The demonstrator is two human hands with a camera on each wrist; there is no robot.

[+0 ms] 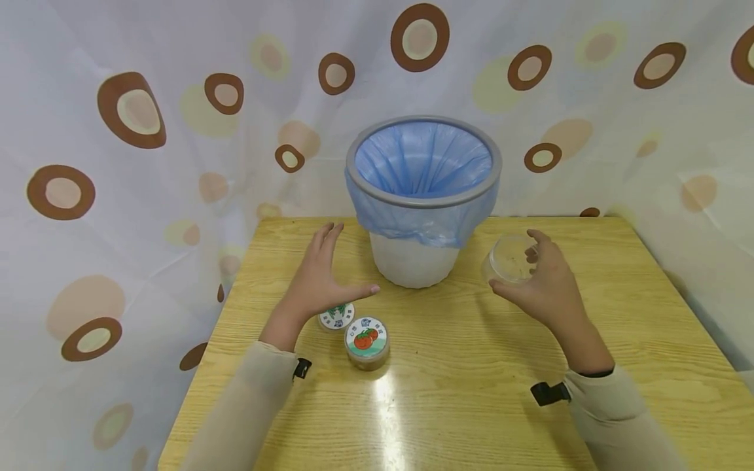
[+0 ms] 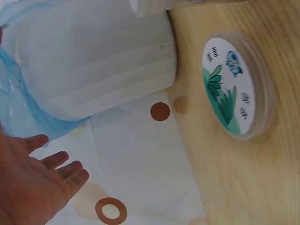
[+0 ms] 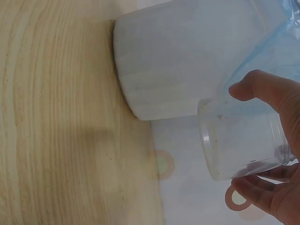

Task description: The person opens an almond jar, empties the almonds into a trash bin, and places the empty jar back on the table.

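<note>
My right hand [image 1: 548,281] grips a clear, see-through jar [image 1: 509,258] between thumb and fingers, to the right of the bin. In the right wrist view the jar [image 3: 239,140] is held above the table, its threaded mouth toward the palm, with small specks in it. My left hand [image 1: 315,281] is spread in the air left of the bin, thumb pointing right, holding nothing. Below it are two round lidded tubs: one with a tomato label [image 1: 366,340], the other with a green-leaf label [image 1: 337,318], partly hidden by the hand. The leaf-label tub [image 2: 229,89] shows fully in the left wrist view.
A white bin [image 1: 412,261] with a grey rim [image 1: 424,203] and a blue bag liner [image 1: 424,157] stands at the back middle of the wooden table [image 1: 459,392]. Behind and beside the table hangs a pale curtain [image 1: 194,39] with brown ring patterns.
</note>
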